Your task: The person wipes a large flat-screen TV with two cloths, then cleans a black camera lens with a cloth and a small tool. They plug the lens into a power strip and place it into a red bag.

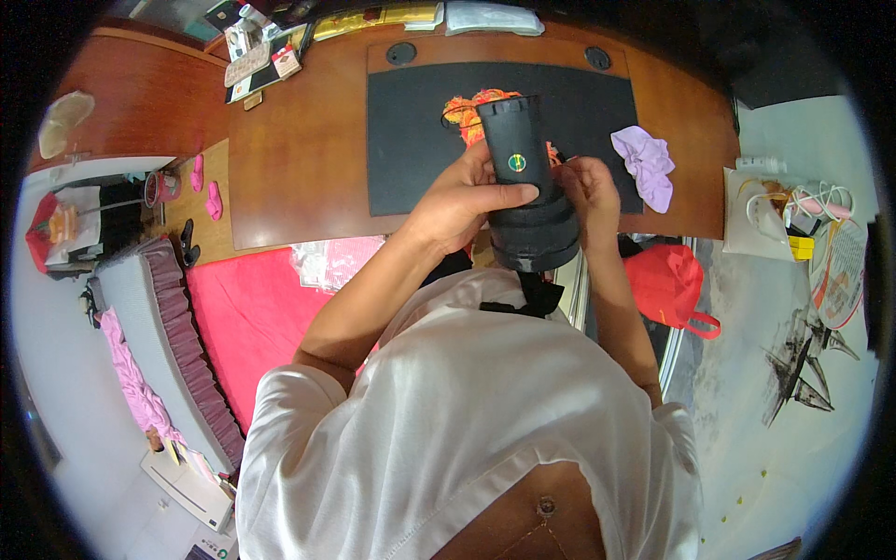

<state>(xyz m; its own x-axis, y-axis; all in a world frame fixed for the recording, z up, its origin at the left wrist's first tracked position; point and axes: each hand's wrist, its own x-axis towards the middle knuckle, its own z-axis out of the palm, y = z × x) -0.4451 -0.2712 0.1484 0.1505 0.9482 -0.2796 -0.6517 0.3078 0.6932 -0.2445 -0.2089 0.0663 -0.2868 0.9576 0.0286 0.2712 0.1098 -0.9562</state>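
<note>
A black cylinder (516, 140), narrow at its far end and wider near me, stands over the desk's near edge; its kind I cannot make out. It bears a small round green and yellow emblem. My left hand (467, 198) is closed around its left side, thumb lying across its front. Against the right side my right hand (590, 187) has its fingers pinched together, and what they hold is hidden. Behind the cylinder, a tangled orange and red bundle of cord (471, 114) lies on the black desk mat (411, 159), partly covered. A crumpled lilac cloth (644, 166) rests to the right.
The wooden desk (299, 159) carries a keyboard (247, 65) at the far left and packages along its back edge. A red bag (665, 285) is below the desk on the right. White cables (821, 201) hang near the right wall. A red mat (252, 317) covers floor at left.
</note>
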